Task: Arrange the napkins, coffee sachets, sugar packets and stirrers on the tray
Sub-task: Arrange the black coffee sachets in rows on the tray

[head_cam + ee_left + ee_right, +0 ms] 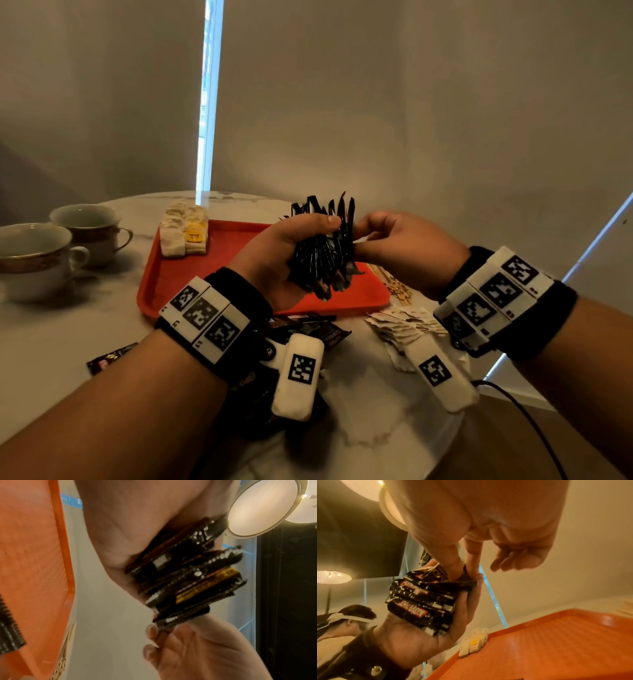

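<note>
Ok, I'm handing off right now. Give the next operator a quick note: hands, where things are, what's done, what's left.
Left hand grips a bundle of black coffee sachets above the red tray.
Right hand pinches the bundle's right edge.
Done: white packets stacked in the tray's far left corner.
Left: set the bundle on the tray; gather the loose sachets on the table near the tray, the wooden stirrers by the tray's right edge, and the white paper packets in front of them.
</note>
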`<action>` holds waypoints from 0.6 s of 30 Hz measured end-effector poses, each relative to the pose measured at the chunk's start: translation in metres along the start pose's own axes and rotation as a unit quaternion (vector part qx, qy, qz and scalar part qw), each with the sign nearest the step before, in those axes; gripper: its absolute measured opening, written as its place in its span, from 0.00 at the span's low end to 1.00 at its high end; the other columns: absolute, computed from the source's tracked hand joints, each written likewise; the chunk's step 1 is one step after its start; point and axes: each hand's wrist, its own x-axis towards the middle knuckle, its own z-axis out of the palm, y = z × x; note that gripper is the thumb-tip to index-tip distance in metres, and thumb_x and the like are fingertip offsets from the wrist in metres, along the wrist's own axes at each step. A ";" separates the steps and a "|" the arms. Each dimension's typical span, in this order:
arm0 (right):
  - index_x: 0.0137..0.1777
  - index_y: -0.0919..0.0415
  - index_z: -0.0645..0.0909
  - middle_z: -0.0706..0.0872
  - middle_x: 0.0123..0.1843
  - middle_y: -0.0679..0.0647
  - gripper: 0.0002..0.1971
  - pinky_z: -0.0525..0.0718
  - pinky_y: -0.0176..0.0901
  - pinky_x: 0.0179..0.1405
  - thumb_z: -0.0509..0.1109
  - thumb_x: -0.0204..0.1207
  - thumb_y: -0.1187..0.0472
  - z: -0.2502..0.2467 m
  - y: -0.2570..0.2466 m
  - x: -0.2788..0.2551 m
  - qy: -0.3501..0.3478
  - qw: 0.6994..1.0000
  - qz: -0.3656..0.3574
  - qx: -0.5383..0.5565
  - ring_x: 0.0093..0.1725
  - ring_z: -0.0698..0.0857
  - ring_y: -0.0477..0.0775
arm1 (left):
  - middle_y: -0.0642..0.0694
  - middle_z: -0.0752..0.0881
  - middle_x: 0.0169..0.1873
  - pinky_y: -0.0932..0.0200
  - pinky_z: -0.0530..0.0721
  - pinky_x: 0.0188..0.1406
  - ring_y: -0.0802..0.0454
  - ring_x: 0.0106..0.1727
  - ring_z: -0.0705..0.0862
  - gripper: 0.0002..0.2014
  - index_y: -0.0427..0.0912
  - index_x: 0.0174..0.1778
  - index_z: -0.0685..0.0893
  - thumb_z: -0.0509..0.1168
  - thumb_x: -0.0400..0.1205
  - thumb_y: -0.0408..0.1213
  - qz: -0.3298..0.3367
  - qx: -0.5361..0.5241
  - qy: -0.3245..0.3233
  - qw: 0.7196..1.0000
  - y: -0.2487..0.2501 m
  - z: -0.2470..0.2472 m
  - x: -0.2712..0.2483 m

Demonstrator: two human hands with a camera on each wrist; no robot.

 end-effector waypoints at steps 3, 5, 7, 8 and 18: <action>0.49 0.51 0.77 0.80 0.59 0.53 0.12 0.86 0.52 0.52 0.76 0.70 0.54 -0.001 -0.002 -0.001 0.055 0.994 -0.080 -0.049 0.52 0.82 0.54 | 0.33 0.85 0.46 0.46 0.85 0.44 0.40 0.42 0.86 0.24 0.29 0.67 0.78 0.67 0.77 0.38 -0.019 -0.010 -0.002 1.000 -0.003 0.000 0.001; 0.46 0.56 0.74 0.80 0.58 0.55 0.11 0.85 0.66 0.51 0.72 0.65 0.60 0.002 -0.001 -0.002 -0.029 0.982 -0.168 0.084 0.51 0.83 0.66 | 0.36 0.85 0.44 0.46 0.83 0.45 0.43 0.41 0.85 0.19 0.34 0.65 0.77 0.63 0.80 0.38 -0.017 -0.030 -0.023 0.999 -0.006 0.001 0.001; 0.49 0.61 0.72 0.81 0.55 0.58 0.18 0.87 0.67 0.51 0.75 0.64 0.57 0.002 0.003 -0.003 -0.106 0.962 -0.190 0.167 0.55 0.85 0.69 | 0.37 0.84 0.48 0.47 0.82 0.47 0.43 0.46 0.84 0.17 0.37 0.67 0.77 0.58 0.84 0.39 -0.007 -0.052 -0.050 0.997 -0.004 0.002 0.000; 0.50 0.62 0.72 0.83 0.56 0.58 0.24 0.89 0.62 0.53 0.79 0.62 0.54 0.001 0.004 -0.003 -0.118 0.960 -0.193 0.166 0.57 0.87 0.64 | 0.36 0.84 0.51 0.47 0.82 0.48 0.42 0.49 0.84 0.17 0.38 0.68 0.77 0.57 0.85 0.40 -0.003 -0.063 -0.060 0.996 -0.003 0.001 0.000; 0.46 0.48 0.79 0.85 0.65 0.50 0.19 0.82 0.36 0.65 0.85 0.61 0.53 0.014 -0.004 0.000 -0.095 0.966 -0.209 0.118 0.65 0.83 0.37 | 0.38 0.82 0.39 0.53 0.82 0.40 0.44 0.39 0.81 0.09 0.35 0.48 0.81 0.60 0.80 0.36 -0.004 -0.049 -0.054 0.997 0.004 -0.002 -0.003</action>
